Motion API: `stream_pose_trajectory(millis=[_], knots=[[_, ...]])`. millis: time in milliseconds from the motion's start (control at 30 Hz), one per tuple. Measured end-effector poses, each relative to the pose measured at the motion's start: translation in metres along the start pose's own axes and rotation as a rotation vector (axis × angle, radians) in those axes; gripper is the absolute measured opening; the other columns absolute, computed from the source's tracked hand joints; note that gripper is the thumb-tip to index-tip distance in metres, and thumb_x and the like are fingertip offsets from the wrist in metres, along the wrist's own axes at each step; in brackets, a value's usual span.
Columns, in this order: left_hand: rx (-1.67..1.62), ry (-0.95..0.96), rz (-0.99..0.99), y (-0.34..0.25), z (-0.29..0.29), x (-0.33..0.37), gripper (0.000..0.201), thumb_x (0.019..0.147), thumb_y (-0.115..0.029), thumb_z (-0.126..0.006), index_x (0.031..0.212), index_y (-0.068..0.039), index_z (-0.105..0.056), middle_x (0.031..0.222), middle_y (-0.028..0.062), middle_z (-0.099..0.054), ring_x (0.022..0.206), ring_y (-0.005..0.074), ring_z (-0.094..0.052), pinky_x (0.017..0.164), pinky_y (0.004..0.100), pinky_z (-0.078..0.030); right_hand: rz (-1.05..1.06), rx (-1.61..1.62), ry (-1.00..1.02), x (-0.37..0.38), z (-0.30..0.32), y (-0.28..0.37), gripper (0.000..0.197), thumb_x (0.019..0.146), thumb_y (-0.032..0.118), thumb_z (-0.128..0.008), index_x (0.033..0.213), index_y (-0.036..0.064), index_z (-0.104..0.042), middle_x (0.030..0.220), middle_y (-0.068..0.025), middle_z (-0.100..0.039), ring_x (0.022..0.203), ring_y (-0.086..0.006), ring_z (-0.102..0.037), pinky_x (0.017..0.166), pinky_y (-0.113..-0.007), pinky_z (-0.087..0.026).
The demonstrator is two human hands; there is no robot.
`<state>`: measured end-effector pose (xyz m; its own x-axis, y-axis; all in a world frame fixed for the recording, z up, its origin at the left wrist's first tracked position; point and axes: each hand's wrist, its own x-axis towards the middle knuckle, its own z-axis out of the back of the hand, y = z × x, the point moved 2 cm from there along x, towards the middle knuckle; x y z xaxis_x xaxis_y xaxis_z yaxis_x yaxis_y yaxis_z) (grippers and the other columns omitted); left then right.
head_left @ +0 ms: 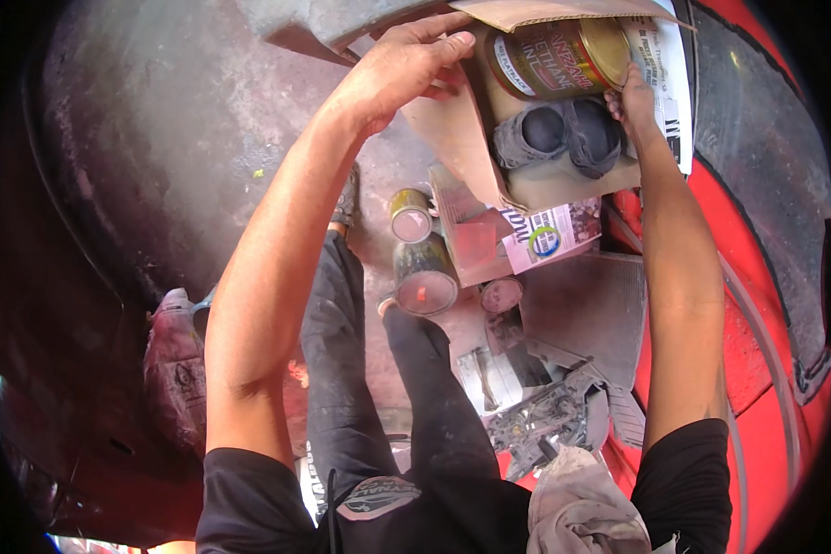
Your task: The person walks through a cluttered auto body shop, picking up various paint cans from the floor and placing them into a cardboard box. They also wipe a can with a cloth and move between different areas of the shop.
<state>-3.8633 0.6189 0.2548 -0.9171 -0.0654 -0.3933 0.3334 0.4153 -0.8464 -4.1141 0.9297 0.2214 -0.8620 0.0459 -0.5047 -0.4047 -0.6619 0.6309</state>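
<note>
An open cardboard box [471,138] is at the top, tilted. Inside lies a paint can [549,60] on its side, dark-labelled with a gold-coloured end. Below the can are two black rounded pieces [568,131] in a dusty grey casing, their kind unclear. My left hand [415,65] is at the box's left edge, thumb and fingers about the flap. My right hand [630,102] is closed at the can's right end, its fingers curled under the rim; part of its grip is hidden.
Several dusty cans stand on the floor, including a large one [427,282]. Beside them are a second carton [471,245], printed paper [554,235] and grey plastic parts [549,415]. Red panels [748,360] border the right; a dark curved panel [74,369] fills the left.
</note>
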Motion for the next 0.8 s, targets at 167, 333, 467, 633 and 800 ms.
stream_pose_trajectory(millis=[167, 333, 467, 633, 800], knots=[[-0.007, -0.025, 0.042, 0.0, -0.006, -0.004, 0.053, 0.101, -0.026, -0.062, 0.148, -0.006, -0.051, 0.116, 0.0075, -0.069, 0.087, 0.0144, -0.065, 0.08, 0.0314, -0.056, 0.009, 0.011, -0.001, -0.001, -0.001, 0.001, 0.063, 0.106, 0.051, -0.03, 0.084, 0.0009, -0.063, 0.061, -0.0086, -0.059, 0.042, -0.0158, -0.049, 0.036, -0.029, -0.037], [0.006, 0.007, 0.009, 0.006, -0.003, 0.003, 0.053, 0.101, -0.028, -0.062, 0.148, -0.006, -0.051, 0.117, 0.0078, -0.068, 0.087, 0.0139, -0.065, 0.08, 0.0309, -0.055, -0.008, 0.009, 0.001, 0.0, 0.001, 0.003, 0.062, 0.106, 0.05, -0.03, 0.084, 0.0015, -0.062, 0.061, -0.0085, -0.058, 0.042, -0.0158, -0.05, 0.036, -0.029, -0.036], [0.029, 0.104, 0.08, 0.004, 0.005, 0.009, 0.075, 0.1, -0.06, -0.052, 0.158, -0.015, -0.037, 0.149, 0.0185, -0.051, 0.128, 0.0323, -0.054, 0.108, 0.0511, -0.044, 0.054, 0.049, 0.009, -0.003, -0.002, 0.003, 0.06, 0.106, 0.049, -0.03, 0.086, 0.002, -0.061, 0.061, -0.0088, -0.059, 0.042, -0.0154, -0.049, 0.035, -0.029, -0.036], [0.016, 0.053, 0.047, 0.001, -0.007, 0.0, 0.062, 0.103, -0.038, -0.059, 0.153, -0.006, -0.041, 0.131, 0.0138, -0.063, 0.101, 0.0229, -0.069, 0.093, 0.0354, -0.055, 0.099, 0.006, -0.013, -0.006, -0.006, -0.005, 0.057, 0.108, 0.047, -0.03, 0.088, 0.0022, -0.06, 0.06, -0.0096, -0.058, 0.041, -0.0166, -0.05, 0.036, -0.03, -0.037], [-0.035, 0.029, 0.142, 0.024, -0.032, -0.048, 0.064, 0.102, -0.039, -0.058, 0.155, -0.009, -0.04, 0.136, 0.0155, -0.062, 0.112, 0.0276, -0.067, 0.096, 0.0385, -0.054, 0.221, -0.154, -0.041, -0.023, -0.031, -0.02, 0.046, 0.107, 0.038, -0.04, 0.089, 0.0009, -0.061, 0.066, -0.0147, -0.062, 0.054, -0.0263, -0.06, 0.052, -0.037, -0.049]])
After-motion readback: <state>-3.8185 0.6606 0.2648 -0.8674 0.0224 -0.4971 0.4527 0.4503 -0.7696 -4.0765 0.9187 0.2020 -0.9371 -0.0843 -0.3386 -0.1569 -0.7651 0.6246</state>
